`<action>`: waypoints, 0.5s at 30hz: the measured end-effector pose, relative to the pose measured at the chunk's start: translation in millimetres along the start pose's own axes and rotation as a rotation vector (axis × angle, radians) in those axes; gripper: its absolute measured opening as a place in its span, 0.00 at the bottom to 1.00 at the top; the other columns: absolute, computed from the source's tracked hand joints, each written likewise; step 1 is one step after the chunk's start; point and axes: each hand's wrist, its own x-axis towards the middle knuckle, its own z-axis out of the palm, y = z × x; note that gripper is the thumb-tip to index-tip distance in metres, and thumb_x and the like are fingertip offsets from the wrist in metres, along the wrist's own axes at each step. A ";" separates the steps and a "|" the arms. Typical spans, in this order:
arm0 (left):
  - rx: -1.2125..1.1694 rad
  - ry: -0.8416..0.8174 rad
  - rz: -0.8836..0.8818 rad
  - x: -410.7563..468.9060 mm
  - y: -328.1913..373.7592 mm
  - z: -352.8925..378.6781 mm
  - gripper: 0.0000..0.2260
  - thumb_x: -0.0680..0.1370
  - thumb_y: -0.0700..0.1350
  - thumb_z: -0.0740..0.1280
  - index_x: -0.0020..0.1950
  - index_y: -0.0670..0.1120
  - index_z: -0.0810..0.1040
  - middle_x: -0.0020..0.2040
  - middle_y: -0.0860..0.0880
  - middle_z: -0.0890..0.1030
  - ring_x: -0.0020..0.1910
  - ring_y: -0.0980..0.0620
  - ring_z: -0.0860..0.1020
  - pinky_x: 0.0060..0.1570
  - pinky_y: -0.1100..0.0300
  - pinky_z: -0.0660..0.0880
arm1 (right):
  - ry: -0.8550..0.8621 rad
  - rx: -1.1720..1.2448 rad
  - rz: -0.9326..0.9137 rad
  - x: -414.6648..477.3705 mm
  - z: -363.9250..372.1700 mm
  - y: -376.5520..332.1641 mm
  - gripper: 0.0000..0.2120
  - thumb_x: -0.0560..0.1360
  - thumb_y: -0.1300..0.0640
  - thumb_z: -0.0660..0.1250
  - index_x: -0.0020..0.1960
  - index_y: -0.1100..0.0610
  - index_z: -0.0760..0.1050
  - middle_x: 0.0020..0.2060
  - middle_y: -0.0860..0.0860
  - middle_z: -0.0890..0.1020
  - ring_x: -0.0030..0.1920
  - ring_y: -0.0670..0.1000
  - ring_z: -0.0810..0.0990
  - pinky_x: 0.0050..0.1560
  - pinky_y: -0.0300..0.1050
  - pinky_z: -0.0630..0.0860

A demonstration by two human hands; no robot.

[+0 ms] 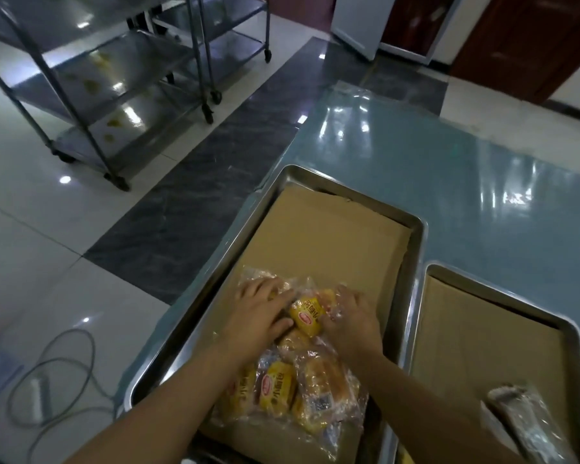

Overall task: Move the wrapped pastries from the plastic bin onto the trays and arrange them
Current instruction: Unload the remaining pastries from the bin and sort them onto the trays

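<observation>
The left hand lies flat, fingers straight, on the wrapped pastries, while the right hand bends its fingers over a clear wrapper; whether it grips, I cannot tell. A yellow-labelled pastry sits between the two hands. The pastries are heaped in the near half of a metal tray lined with cardboard, at the left edge of the blue table, just beside a second lined tray holding one clear packet.
</observation>
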 end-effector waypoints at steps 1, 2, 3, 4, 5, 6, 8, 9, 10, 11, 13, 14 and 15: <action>0.023 -0.003 0.030 1.8 -1.8 0.8 0.24 0.76 0.60 0.60 0.72 0.62 0.61 0.73 0.54 0.62 0.71 0.51 0.54 0.69 0.51 0.50 | -0.009 -0.031 -0.011 0.0 1.1 0.9 0.31 0.72 0.47 0.68 0.71 0.48 0.61 0.67 0.51 0.67 0.67 0.52 0.65 0.66 0.54 0.67; 0.035 -0.003 0.050 3.3 -3.2 1.4 0.24 0.76 0.61 0.60 0.72 0.62 0.62 0.72 0.54 0.62 0.71 0.51 0.55 0.68 0.52 0.50 | -0.019 -0.039 -0.012 -0.3 1.5 1.7 0.29 0.72 0.46 0.67 0.71 0.47 0.62 0.66 0.51 0.68 0.66 0.52 0.66 0.66 0.54 0.67; 0.043 -0.006 0.061 4.7 -4.3 1.3 0.25 0.75 0.61 0.60 0.71 0.61 0.63 0.72 0.53 0.63 0.71 0.51 0.54 0.68 0.52 0.50 | -0.030 -0.037 -0.010 -0.1 1.4 1.8 0.29 0.73 0.46 0.67 0.71 0.47 0.63 0.66 0.51 0.68 0.65 0.51 0.66 0.66 0.54 0.67; 0.049 -0.009 0.070 5.9 -5.1 1.2 0.25 0.75 0.61 0.61 0.71 0.61 0.63 0.72 0.53 0.63 0.71 0.51 0.54 0.69 0.52 0.50 | -0.040 -0.035 -0.008 0.1 0.5 2.0 0.28 0.73 0.46 0.67 0.71 0.47 0.63 0.65 0.50 0.69 0.65 0.51 0.67 0.66 0.54 0.68; 0.047 -0.016 0.074 6.9 -5.1 0.5 0.25 0.74 0.61 0.62 0.71 0.60 0.64 0.72 0.53 0.64 0.71 0.50 0.54 0.69 0.52 0.49 | -0.048 -0.032 -0.005 0.2 -1.3 2.3 0.28 0.73 0.46 0.66 0.71 0.48 0.63 0.65 0.50 0.69 0.65 0.51 0.67 0.66 0.54 0.68; 0.035 -0.016 0.074 7.9 -4.7 -0.9 0.25 0.74 0.60 0.63 0.71 0.60 0.65 0.72 0.52 0.64 0.71 0.50 0.54 0.68 0.52 0.49 | -0.050 -0.026 -0.003 0.3 -3.5 2.4 0.27 0.73 0.47 0.66 0.70 0.49 0.64 0.64 0.50 0.69 0.64 0.51 0.68 0.65 0.53 0.68; -0.016 0.003 0.064 10.4 -1.9 -6.0 0.24 0.74 0.60 0.63 0.69 0.60 0.68 0.72 0.52 0.65 0.71 0.50 0.55 0.68 0.51 0.51 | -0.020 -0.008 -0.018 0.1 -8.3 4.8 0.23 0.74 0.50 0.66 0.67 0.51 0.67 0.63 0.51 0.71 0.63 0.50 0.69 0.65 0.50 0.68; -0.035 0.020 0.061 12.3 0.5 -8.8 0.23 0.74 0.60 0.63 0.68 0.60 0.69 0.71 0.52 0.65 0.71 0.50 0.55 0.67 0.51 0.51 | 0.008 0.004 -0.029 -0.4 -11.1 6.9 0.21 0.75 0.51 0.66 0.66 0.51 0.68 0.62 0.50 0.72 0.62 0.50 0.70 0.64 0.48 0.68; -0.045 0.038 0.063 14.8 4.3 -11.3 0.22 0.74 0.60 0.63 0.67 0.59 0.70 0.70 0.53 0.66 0.70 0.51 0.56 0.67 0.52 0.52 | 0.037 0.017 -0.038 -2.0 -15.3 9.3 0.20 0.75 0.52 0.66 0.65 0.52 0.70 0.61 0.50 0.74 0.60 0.49 0.71 0.62 0.45 0.68; -0.053 0.053 0.067 17.5 9.5 -13.7 0.22 0.74 0.60 0.63 0.67 0.58 0.70 0.70 0.53 0.67 0.70 0.51 0.57 0.66 0.53 0.53 | 0.059 0.024 -0.044 -3.6 -20.2 12.0 0.19 0.75 0.52 0.66 0.65 0.52 0.71 0.60 0.49 0.75 0.59 0.49 0.73 0.61 0.44 0.68; -0.083 0.082 0.092 23.8 24.7 -18.2 0.20 0.74 0.56 0.65 0.67 0.57 0.71 0.67 0.53 0.71 0.67 0.50 0.62 0.63 0.56 0.55 | 0.070 0.018 -0.070 -7.0 -32.4 19.9 0.16 0.75 0.55 0.66 0.62 0.53 0.74 0.58 0.49 0.78 0.56 0.48 0.75 0.56 0.41 0.69; -0.104 0.098 0.112 26.9 34.4 -19.8 0.19 0.74 0.53 0.66 0.66 0.56 0.73 0.64 0.52 0.73 0.65 0.50 0.64 0.61 0.57 0.58 | 0.066 0.013 -0.084 -9.6 -39.4 25.1 0.15 0.75 0.56 0.65 0.61 0.53 0.75 0.57 0.50 0.79 0.55 0.49 0.75 0.55 0.40 0.70; -0.124 0.107 0.133 29.7 45.3 -20.9 0.18 0.74 0.50 0.66 0.65 0.55 0.74 0.62 0.52 0.75 0.63 0.49 0.66 0.59 0.57 0.60 | 0.059 0.003 -0.096 -12.5 -46.9 30.8 0.14 0.75 0.57 0.65 0.60 0.54 0.76 0.56 0.50 0.80 0.55 0.49 0.76 0.55 0.41 0.70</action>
